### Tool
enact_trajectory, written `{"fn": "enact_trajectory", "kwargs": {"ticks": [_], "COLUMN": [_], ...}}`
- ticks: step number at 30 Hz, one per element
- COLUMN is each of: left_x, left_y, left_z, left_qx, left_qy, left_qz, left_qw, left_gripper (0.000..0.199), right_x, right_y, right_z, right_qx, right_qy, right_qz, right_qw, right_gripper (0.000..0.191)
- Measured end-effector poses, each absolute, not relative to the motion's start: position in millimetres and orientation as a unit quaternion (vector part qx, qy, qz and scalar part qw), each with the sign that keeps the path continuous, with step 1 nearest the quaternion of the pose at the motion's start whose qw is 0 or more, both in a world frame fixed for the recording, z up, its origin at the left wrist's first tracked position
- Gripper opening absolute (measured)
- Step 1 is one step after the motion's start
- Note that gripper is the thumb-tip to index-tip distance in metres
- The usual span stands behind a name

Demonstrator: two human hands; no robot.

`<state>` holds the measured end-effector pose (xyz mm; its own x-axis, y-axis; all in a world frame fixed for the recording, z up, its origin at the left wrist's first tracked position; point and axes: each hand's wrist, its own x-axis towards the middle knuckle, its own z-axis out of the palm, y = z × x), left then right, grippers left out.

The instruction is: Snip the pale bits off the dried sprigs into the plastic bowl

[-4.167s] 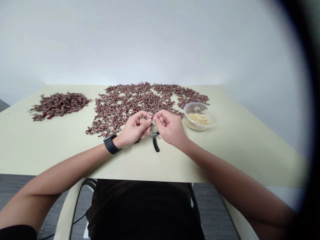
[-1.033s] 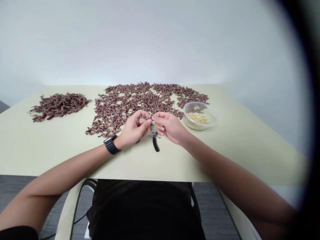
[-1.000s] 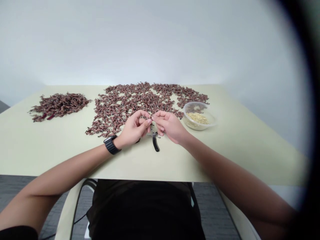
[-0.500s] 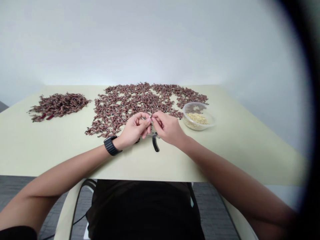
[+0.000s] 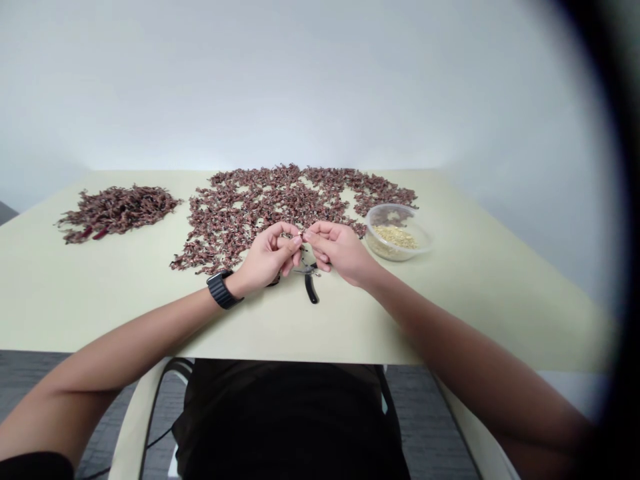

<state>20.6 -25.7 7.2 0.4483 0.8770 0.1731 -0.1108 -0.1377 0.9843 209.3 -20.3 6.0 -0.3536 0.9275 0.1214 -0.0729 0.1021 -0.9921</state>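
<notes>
Both hands are raised just above the desk [image 5: 125, 313], meeting at the centre. The left hand [image 5: 267, 257], with a black link watch [image 5: 217, 289] on its wrist, and the right hand [image 5: 340, 253] close in on 1 small reddish piece [image 5: 301, 237]. The fingers [image 5: 306, 235] of both hands are pinched tight at the tips around it, not released. The piece sits between the fingertips, mostly hidden and too small to read clearly. Fine work like this goes best with the wrists steady and the pinch kept low over the desk, so nothing drops into the pile.

Black-handled pliers [image 5: 311, 287] lie just below the hands. Behind them is a wide spread of dried reddish-brown plant pieces [image 5: 260, 207], probably pods. Further left is a separate heap of the same pieces [image 5: 117, 210]. To the right sits a clear plastic bowl [image 5: 400, 207] holding pale yellow bits [image 5: 395, 237]. The desk is pale green-cream, with a white wall [image 5: 320, 87] beyond it and grey carpet [image 5: 35, 380] below.
</notes>
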Motion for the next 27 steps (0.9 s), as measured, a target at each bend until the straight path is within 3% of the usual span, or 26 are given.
{"fn": "enact_trajectory", "kwargs": {"ticks": [6,10,14,27], "left_x": [22,22,23,24], "left_y": [-22,-22,-23,-24], "left_z": [3,2,1,3], "left_qx": [0.584,0.569,0.566,0.599], "left_qy": [0.297,0.295,0.293,0.298], "left_qz": [0.423,0.423,0.422,0.434], "left_qw": [0.626,0.641,0.646,0.604], "left_gripper": [0.036,0.035,0.034,0.037], "right_x": [217,220,220,209], "right_y": [-20,-18,-17,-29], "right_z": [9,6,1,4], "right_qx": [-0.398,-0.341,-0.321,-0.415], "right_qy": [-0.761,-0.830,-0.850,-0.764], "right_qz": [0.226,0.108,0.081,0.192], "right_qw": [0.460,0.427,0.410,0.456], "right_gripper": [0.016,0.019,0.022,0.015]}}
